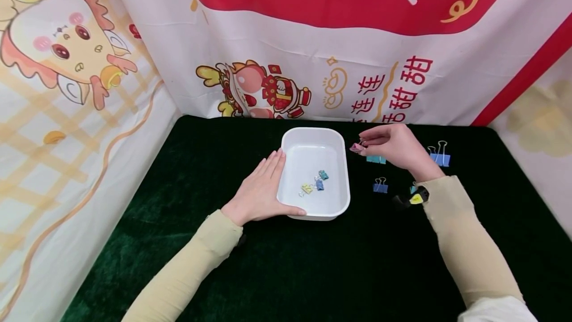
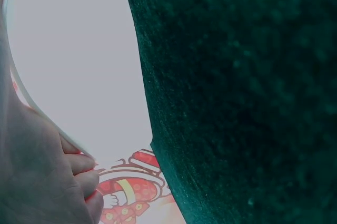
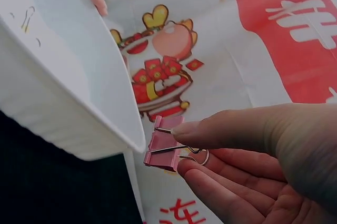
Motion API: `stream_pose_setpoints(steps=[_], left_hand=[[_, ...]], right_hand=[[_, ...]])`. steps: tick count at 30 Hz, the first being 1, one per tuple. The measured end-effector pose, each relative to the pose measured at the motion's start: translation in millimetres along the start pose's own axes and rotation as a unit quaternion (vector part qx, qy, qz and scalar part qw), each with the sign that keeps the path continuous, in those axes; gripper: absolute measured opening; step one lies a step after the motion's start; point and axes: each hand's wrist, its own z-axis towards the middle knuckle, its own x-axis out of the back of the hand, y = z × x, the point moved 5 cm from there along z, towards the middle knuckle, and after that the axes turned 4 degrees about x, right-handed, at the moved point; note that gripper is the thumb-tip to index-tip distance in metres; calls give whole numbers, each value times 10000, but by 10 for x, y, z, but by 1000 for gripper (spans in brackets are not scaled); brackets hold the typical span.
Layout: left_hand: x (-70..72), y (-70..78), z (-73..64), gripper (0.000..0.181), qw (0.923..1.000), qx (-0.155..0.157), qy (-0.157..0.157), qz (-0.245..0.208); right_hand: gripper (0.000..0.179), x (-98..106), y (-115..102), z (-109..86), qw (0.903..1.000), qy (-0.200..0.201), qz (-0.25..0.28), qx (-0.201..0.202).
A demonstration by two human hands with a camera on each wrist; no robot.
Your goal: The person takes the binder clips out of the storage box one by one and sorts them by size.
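A white plastic tub [image 1: 314, 138] stands on the dark green cloth, with a few small binder clips in it: a teal one [image 1: 323, 175], a blue one [image 1: 319, 184] and a yellow one [image 1: 307, 189]. My left hand [image 1: 261, 190] rests along the tub's left side, fingers straight and thumb at the near rim. Just off the tub's right rim, my right hand [image 1: 391, 147] pinches a pink binder clip [image 3: 164, 144] by its wire handles between thumb and fingers. Below that hand lies a larger teal binder clip [image 1: 376, 159], partly covered by it.
To the right on the cloth are a blue binder clip [image 1: 380, 186], a large blue binder clip [image 1: 441, 159] and a teal clip [image 1: 413, 189] partly hidden by the right wrist. A printed white and red curtain [image 1: 268, 39] hangs behind the table.
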Motion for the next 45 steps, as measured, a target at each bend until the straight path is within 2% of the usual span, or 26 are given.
stream_pose_setpoints(steps=[13,23,28,33,40,45], left_hand=[[-4,18,-1,145,10000,33,6,65],[-5,23,0,145,10000,49,-7,38],[0,28,1,146,10000,55,-17,81],[7,33,-3,146,10000,46,-7,52],[-3,31,3,146,10000,23,29,38],[-8,26,7,146,10000,56,20,57]], right_hand=[[48,417,455,-348,9982,56,11,-592],[61,684,800,-588,9966,-21,-211,-797],[61,788,992,-696,9946,-97,-412,-950],[59,878,1178,-802,9943,-89,-488,-941],[57,1005,1445,-929,9912,-494,-691,-1018],[50,1055,1611,-980,9900,-880,-667,-879]])
